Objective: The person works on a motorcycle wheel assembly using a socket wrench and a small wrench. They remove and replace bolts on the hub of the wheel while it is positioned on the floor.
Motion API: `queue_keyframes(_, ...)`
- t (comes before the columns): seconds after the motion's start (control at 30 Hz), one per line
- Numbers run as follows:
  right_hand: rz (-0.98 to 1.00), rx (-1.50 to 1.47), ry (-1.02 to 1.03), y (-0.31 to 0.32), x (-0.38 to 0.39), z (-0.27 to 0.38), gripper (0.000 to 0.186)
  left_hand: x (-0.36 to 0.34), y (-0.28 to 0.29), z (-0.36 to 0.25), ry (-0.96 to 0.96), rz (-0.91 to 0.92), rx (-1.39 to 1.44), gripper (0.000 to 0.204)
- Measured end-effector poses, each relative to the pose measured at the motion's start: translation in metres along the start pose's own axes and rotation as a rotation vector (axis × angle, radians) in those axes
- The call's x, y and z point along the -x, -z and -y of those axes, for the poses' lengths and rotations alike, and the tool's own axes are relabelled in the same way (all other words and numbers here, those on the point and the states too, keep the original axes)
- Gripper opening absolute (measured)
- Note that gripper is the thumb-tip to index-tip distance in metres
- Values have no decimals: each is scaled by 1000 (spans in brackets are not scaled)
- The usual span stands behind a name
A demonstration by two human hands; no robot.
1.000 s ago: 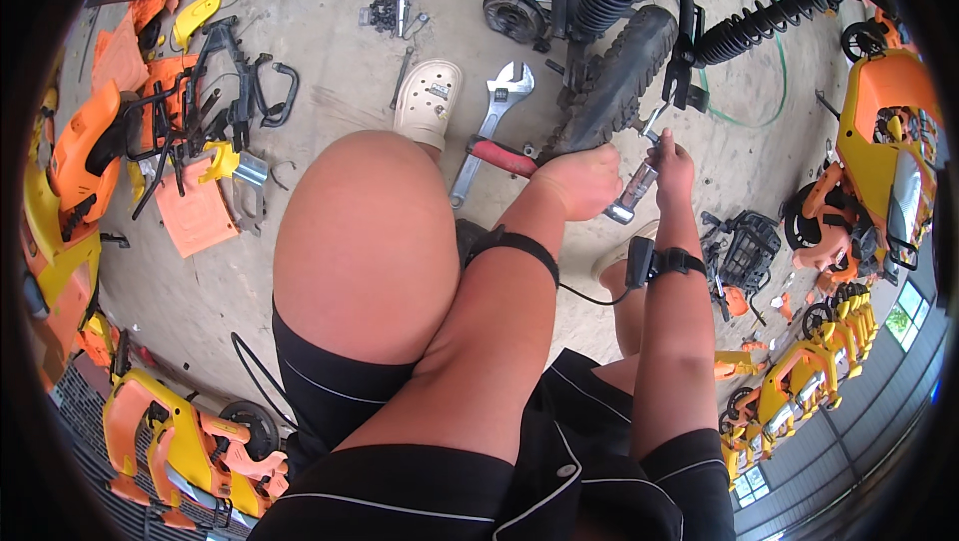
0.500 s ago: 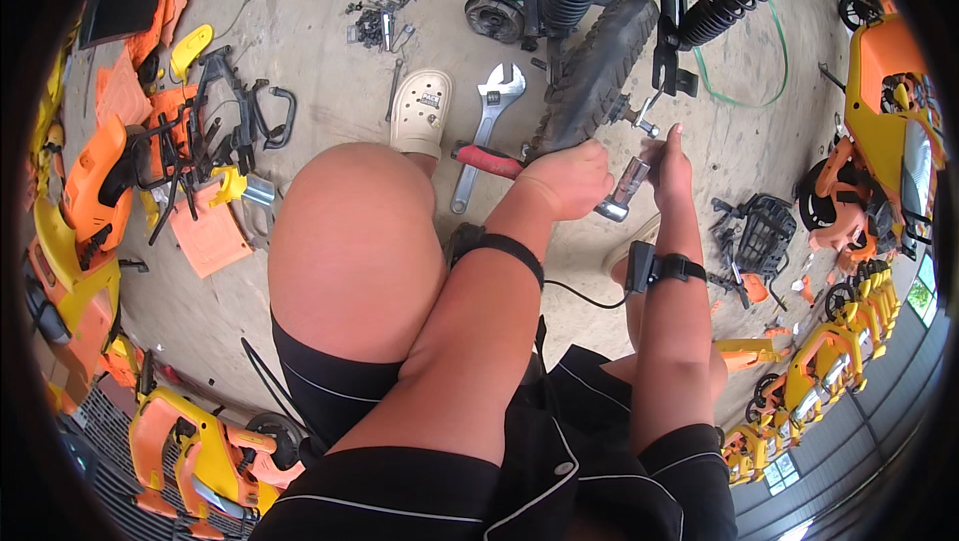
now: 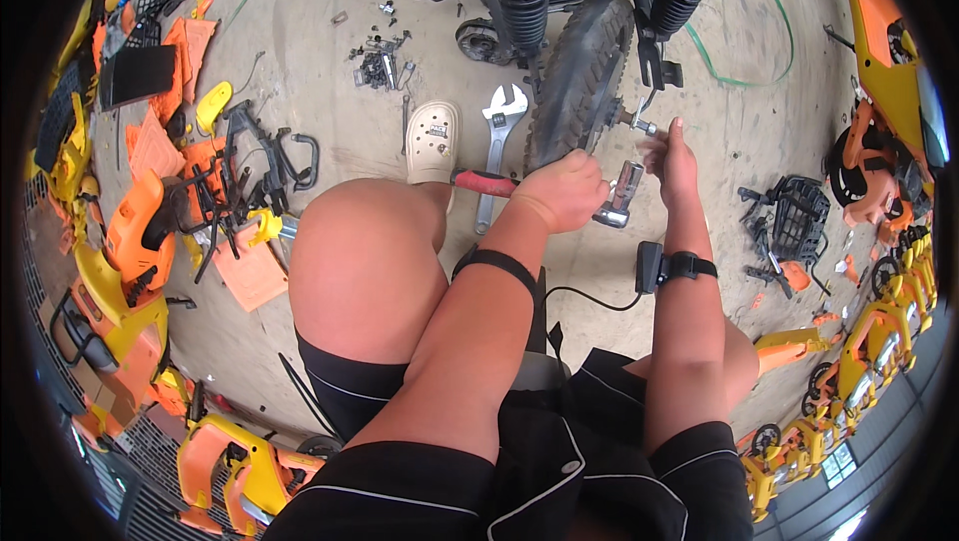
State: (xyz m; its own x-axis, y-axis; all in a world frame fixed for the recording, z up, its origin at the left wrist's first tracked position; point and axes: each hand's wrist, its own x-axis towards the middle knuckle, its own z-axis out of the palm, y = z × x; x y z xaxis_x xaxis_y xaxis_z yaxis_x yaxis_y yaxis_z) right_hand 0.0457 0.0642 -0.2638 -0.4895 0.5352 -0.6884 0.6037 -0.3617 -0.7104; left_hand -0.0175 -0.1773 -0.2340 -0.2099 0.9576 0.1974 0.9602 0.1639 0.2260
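My left hand [image 3: 567, 191] is closed around a ratchet wrench with a red handle [image 3: 484, 182]. Its chrome socket [image 3: 626, 184] points up, just below the axle end and apart from it. My right hand [image 3: 679, 166] is beside the axle end [image 3: 644, 125], with one finger stretched up and the others partly blurred. Whether those fingers touch the axle is unclear. The axle sticks out from the right side of a black knobbly-tyred wheel [image 3: 579, 81]. A large adjustable wrench [image 3: 496, 146] lies on the floor left of the wheel.
Small bolts and fittings [image 3: 380, 66] lie ahead, near a thin spanner [image 3: 406, 123]. Black shock absorbers [image 3: 521, 1] rise over the wheel. Orange and black vehicle parts [image 3: 250, 271] are strewn left; a black rack [image 3: 799, 216] lies right. Yellow scooter bodies [image 3: 879, 341] line the right side.
The view has shifted, so the surroundings sit differently in it. My left hand keeps its grip on the ratchet wrench. The right hand's fingers now show beside the axle end, clear of the socket.
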Motion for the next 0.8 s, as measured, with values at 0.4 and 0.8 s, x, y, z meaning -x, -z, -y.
queue_keyframes(0.4, -49, -90, 108, -1, -5, -19, 72, -6, 4, -3, 29, 64, 13, 12)
queue_keyframes(0.8, -195, 68, -28, 8, -19, -16, 71, -12, 12, -6, 88, 207, 0, 27)
